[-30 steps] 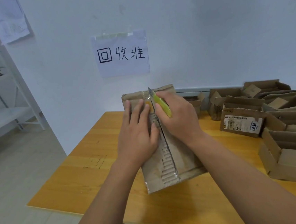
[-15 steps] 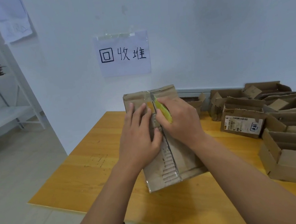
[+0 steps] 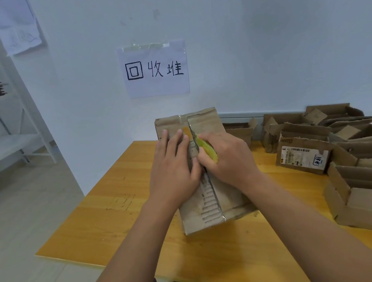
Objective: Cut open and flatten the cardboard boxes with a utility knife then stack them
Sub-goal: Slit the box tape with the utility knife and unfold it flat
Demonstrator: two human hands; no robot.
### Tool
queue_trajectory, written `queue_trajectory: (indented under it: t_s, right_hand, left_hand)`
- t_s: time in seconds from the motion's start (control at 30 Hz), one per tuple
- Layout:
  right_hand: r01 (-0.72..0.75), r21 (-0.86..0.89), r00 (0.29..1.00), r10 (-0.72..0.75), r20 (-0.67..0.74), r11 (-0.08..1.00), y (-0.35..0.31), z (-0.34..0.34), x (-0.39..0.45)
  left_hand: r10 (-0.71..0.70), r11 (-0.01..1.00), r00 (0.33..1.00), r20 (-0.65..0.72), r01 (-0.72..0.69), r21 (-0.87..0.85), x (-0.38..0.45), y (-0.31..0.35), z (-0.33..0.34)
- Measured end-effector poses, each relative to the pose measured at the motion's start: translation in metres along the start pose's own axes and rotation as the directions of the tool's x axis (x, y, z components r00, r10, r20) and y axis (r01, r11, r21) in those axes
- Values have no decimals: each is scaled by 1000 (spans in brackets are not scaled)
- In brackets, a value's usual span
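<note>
two hands work one cardboard box (image 3: 204, 125): left hand (image 3: 174, 171) pressed flat, fingers straight, just beside the seam. right hand (image 3: 230, 159) grips the utility knife (image 3: 205, 147), whose blade lies along the seam's long axis, toward the person.

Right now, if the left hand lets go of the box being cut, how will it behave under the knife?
The box probably slides on the smooth table; only the left hand pins it. Likely light: thin corrugated board, seemingly empty. With its taped seam partly slit by the utility knife, the top panels may flex inward.
</note>
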State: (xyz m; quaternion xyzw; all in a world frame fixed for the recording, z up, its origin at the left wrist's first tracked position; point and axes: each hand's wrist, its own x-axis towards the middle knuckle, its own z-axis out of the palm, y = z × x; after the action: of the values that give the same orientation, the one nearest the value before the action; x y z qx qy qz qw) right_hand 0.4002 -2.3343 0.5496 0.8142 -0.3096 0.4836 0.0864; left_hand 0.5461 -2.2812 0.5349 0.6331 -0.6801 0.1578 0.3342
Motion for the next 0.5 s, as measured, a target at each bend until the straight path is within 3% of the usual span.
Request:
queue_trajectory:
  t_s: [0.5]
  right_hand:
    - [33,-11,997,-32,74,999,-9,-17,-36]
  left_hand:
    - [-61,997,991,118,54,59,8,0,-6]
